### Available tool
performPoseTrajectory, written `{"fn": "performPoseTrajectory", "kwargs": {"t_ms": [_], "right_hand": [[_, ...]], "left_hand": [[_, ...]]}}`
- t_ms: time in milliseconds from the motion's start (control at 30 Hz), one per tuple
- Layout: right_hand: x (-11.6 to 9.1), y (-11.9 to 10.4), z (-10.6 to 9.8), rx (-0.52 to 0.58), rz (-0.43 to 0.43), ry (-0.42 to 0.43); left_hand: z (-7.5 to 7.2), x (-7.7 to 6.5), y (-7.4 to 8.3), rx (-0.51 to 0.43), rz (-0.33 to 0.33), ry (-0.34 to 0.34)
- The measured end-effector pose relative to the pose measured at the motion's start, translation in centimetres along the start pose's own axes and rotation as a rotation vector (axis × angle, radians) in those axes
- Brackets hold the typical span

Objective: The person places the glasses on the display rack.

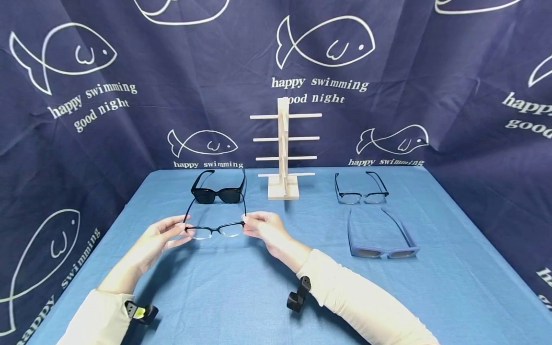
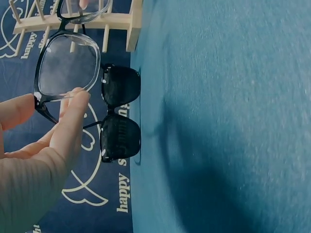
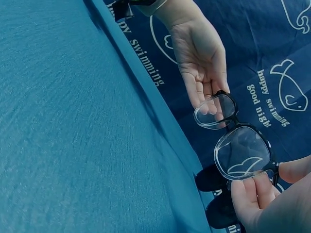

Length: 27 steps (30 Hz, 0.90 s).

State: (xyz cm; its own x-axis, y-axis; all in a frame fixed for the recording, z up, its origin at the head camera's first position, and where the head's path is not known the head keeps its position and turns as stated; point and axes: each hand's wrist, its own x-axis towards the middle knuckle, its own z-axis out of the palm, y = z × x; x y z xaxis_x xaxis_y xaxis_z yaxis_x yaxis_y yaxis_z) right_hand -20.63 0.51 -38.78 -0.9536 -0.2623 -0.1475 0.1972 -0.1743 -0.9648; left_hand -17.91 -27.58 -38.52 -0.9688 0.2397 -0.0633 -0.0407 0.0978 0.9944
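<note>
Clear-lensed eyeglasses [image 1: 215, 230] with a black upper rim are held up above the table, lenses toward me and both temples unfolded away. My left hand [image 1: 161, 235] pinches the left corner of the frame between thumb and fingers. The right corner is pinched by my right hand [image 1: 268, 232]. In the left wrist view the left fingertips [image 2: 77, 97] lie along the lower lens edge. Just beyond the eyeglasses, black sunglasses [image 1: 217, 195] rest on the table with temples spread; the held temples partly overlap them in the head view.
A wooden display stand [image 1: 283, 187] with several crossbars stands at the back middle of the blue table [image 1: 241, 297]. To the right lie dark-browed eyeglasses [image 1: 363, 196] and, nearer, blue-purple sunglasses [image 1: 384, 252]. A navy fish-print cloth [image 1: 215, 72] hangs behind.
</note>
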Motion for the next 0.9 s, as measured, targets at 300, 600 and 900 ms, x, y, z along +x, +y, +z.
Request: {"fn": "performPoseTrajectory", "kwargs": {"t_ms": [300, 600, 900], "right_hand": [[0.1, 0.3, -0.5, 0.01, -0.02, 0.037], [0.1, -0.3, -1.2, 0.015, 0.011, 0.035], [-0.8, -1.7, -2.4, 0.022, -0.009, -0.019]], "left_hand": [[1.0, 0.4, -0.5, -0.022, -0.017, 0.056], [1.9, 0.5, 0.0, -0.026, -0.029, 0.079], [2.7, 0.5, 0.7, -0.023, -0.049, 0.092]]}}
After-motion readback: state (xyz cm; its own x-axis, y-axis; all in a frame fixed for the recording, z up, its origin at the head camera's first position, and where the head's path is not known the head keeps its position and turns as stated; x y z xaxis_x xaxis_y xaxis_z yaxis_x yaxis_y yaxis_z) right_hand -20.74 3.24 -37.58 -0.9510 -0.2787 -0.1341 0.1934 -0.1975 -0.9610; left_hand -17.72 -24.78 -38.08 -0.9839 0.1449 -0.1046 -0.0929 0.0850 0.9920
